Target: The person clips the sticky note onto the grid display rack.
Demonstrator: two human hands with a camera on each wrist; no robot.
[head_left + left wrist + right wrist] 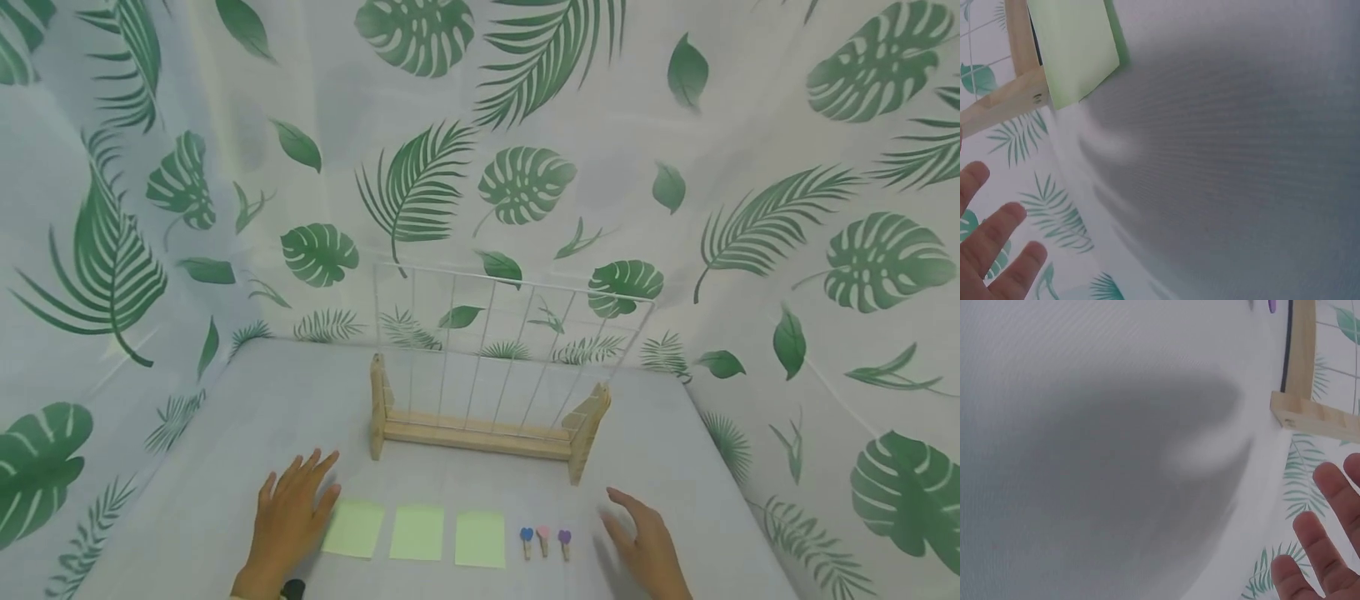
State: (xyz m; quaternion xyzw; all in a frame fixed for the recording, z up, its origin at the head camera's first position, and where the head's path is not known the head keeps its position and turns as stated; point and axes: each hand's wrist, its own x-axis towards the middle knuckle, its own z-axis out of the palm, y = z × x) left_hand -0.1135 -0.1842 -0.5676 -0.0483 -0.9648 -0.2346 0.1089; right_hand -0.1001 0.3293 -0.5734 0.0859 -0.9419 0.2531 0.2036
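Note:
In the head view the left hand hovers beside the leftmost of three pale green paper notes, its fingers spread and holding nothing. The middle note and the right note lie in a row with it. Further right are three small wooden clothespins with heart tops: a blue one, a pink one and a purple one. To the right of the purple clothespin is the right hand, its fingers loosely bent with nothing between them. Several fingertips show in the right wrist view.
Behind the notes and clothespins stands a rack with a wooden base and a white wire grid leaning back. A white cloth covers the table. Leaf-printed white sheets hang behind and at both sides.

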